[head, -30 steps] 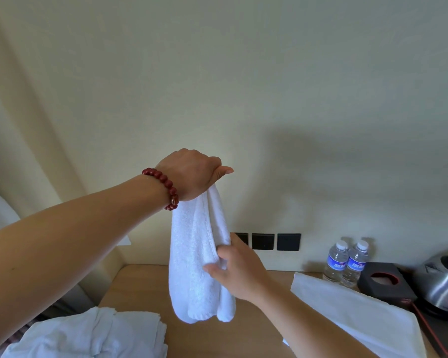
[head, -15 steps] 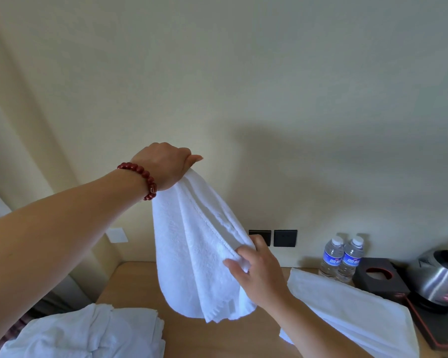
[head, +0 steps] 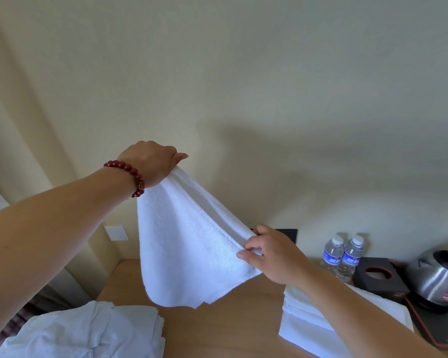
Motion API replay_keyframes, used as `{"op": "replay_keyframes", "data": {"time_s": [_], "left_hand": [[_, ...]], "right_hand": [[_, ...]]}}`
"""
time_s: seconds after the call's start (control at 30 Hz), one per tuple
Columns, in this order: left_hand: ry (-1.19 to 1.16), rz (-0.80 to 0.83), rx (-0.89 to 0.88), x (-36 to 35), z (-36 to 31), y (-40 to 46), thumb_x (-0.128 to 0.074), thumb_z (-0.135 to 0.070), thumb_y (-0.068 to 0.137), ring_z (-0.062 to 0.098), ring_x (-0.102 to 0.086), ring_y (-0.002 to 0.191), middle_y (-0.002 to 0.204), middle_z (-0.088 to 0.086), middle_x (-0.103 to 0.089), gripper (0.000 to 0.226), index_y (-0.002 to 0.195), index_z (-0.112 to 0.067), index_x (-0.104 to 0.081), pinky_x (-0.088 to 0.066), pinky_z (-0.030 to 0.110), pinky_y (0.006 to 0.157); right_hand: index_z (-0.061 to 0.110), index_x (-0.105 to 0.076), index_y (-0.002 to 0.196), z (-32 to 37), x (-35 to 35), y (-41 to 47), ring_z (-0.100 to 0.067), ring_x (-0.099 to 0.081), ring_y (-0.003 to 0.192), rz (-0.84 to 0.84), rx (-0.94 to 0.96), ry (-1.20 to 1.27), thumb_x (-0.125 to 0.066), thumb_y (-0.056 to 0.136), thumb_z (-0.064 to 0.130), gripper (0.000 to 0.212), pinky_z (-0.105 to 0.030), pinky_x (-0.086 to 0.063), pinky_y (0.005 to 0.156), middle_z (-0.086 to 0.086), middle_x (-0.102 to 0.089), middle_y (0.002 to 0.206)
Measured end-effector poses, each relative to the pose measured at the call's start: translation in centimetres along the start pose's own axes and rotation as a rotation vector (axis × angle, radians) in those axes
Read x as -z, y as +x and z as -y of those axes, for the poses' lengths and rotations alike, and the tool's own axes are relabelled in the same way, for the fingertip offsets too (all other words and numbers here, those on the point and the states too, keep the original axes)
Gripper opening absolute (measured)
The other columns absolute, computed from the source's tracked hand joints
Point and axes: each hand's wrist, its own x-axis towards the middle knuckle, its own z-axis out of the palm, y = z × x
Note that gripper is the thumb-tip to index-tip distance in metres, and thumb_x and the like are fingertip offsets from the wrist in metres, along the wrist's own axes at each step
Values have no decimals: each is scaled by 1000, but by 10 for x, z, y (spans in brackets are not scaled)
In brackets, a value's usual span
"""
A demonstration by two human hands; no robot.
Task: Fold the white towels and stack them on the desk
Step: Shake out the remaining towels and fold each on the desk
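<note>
Currently the left hand (head: pixel 150 161) is gripping one corner of the white towel (head: pixel 189 251) and the right hand (head: pixel 272 257) is pinching its hem, holding it stretched above the desk (head: pixel 243 319).

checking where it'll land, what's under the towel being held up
Bare wooden desk lies below the held white towel, which hangs clear of it from the left hand and right hand. The desk strip and wall behind the cloth are hidden.

Bare desk (head: pixel 233 324) strip between crumpled towels (head: pixel 88 332) at left and folded stack (head: pixel 308 329), bottles (head: pixel 343 257), kettle (head: pixel 437 280) at right.
</note>
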Motion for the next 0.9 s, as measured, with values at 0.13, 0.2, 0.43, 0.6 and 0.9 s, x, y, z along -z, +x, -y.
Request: {"op": "replay_keyframes", "data": {"time_s": [0.13, 0.2, 0.43, 0.6, 0.9], "left_hand": [[-2, -15, -4, 2, 2, 1, -12, -62, 99, 22, -52, 68, 71, 1, -54, 55, 74, -24, -43, -42, 35, 66], [-3, -13, 1, 3, 3, 1, -12, -63, 99, 21, -52, 67, 72, 2, -55, 56, 74, -23, -44, -44, 36, 67], [-9, 15, 24, -1, 3, 0, -13, -62, 100, 19, -53, 66, 72, 2, -57, 56, 74, -23, -44, -46, 35, 66], [19, 7, 16, 0, 3, 4, -12, -62, 99, 19, -54, 66, 72, 2, -57, 60, 77, -20, -48, -46, 35, 66], [12, 23, 56, -11, 11, 3, -12, -62, 99, 20, -54, 66, 72, 3, -58, 61, 79, -19, -49, -48, 37, 68]], "right_hand": [[28, -61, 90, 2, -2, -3, -4, -45, 71, 0, -6, -56, -59, 96, 47, 20, -15, -32, 60, 15, -40, 87], [28, -60, 98, 1, -5, -5, -6, -46, 73, 11, -8, -96, -59, 97, 45, 16, -19, -36, 63, 17, -39, 88], [14, -52, 71, -1, 1, -4, -14, -43, 62, -56, -46, -126, -61, 94, 49, 42, -29, -34, 58, 3, -45, 83], [18, -38, 62, -4, 6, -4, -14, -38, 62, -3, -19, -100, -59, 96, 51, 52, -24, -27, 54, 5, -41, 74], [17, -61, 69, -22, 1, -5, -13, -46, 59, -314, 90, -135, -71, 91, 40, 33, -21, -38, 56, 12, -39, 88]]}}
